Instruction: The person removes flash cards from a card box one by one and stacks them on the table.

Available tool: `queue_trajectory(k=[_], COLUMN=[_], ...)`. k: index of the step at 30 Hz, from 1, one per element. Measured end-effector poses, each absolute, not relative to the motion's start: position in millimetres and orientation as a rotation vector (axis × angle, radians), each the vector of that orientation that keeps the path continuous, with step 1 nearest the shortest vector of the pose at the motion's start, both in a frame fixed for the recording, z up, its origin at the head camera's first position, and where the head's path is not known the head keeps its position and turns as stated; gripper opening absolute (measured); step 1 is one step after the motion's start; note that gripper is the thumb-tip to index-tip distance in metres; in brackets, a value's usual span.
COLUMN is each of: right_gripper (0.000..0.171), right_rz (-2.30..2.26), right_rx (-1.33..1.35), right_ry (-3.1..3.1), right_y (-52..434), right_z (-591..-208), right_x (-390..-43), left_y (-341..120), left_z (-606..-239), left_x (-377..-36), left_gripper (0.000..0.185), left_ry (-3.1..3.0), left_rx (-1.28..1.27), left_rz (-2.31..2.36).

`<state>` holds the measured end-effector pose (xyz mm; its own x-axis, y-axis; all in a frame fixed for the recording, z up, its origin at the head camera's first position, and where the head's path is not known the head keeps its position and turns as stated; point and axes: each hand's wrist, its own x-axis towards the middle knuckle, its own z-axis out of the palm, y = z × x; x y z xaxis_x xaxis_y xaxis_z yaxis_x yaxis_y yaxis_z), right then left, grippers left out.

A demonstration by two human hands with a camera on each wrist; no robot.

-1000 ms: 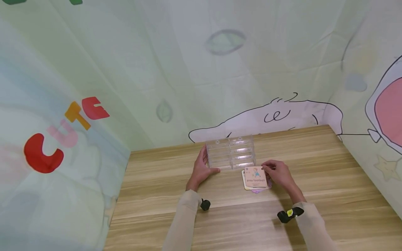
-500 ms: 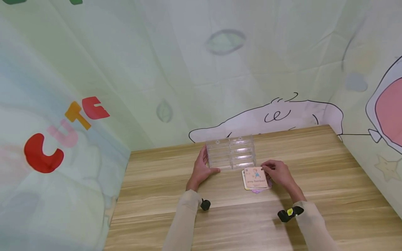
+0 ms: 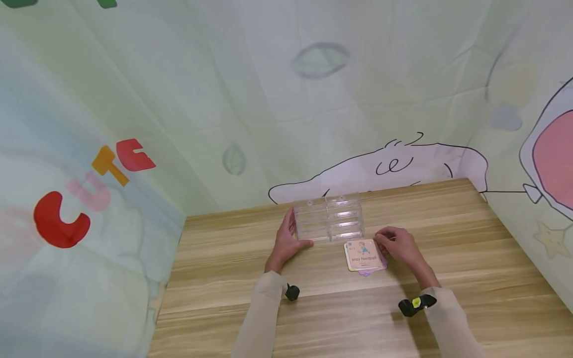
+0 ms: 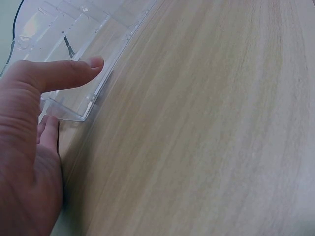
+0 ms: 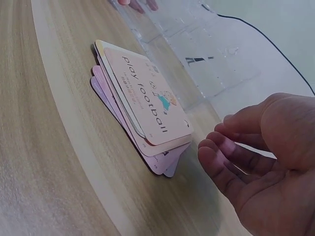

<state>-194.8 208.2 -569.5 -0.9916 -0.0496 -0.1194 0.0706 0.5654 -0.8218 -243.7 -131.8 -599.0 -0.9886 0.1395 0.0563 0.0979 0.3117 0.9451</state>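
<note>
**Between two hands: a clear box and a card stack**

Against the left hand sits a clear plastic box: the thumb lies straight along its near edge and the fingers rest at its left side, gripping nothing. Just right of it, the right hand hovers beside a stack of cards, fingers loosely curled and seemingly just clear of it. Its top card reads "play football". Both lie on the wooden surface, the stack just in front of the box.
</note>
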Motion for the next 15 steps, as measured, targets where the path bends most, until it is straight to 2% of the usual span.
queue_trajectory(k=[15], right_gripper=[0.028], right_rz=[-1.392], right_rx=[-0.081], right_ry=[2.657], right_y=[225.8], right_z=[-561.6], right_x=[-184.8], left_y=[-133.0], left_z=[-601.9], left_x=[-245.5], left_gripper=[0.126], left_ry=[2.527], left_rx=[0.196], left_rz=[1.774])
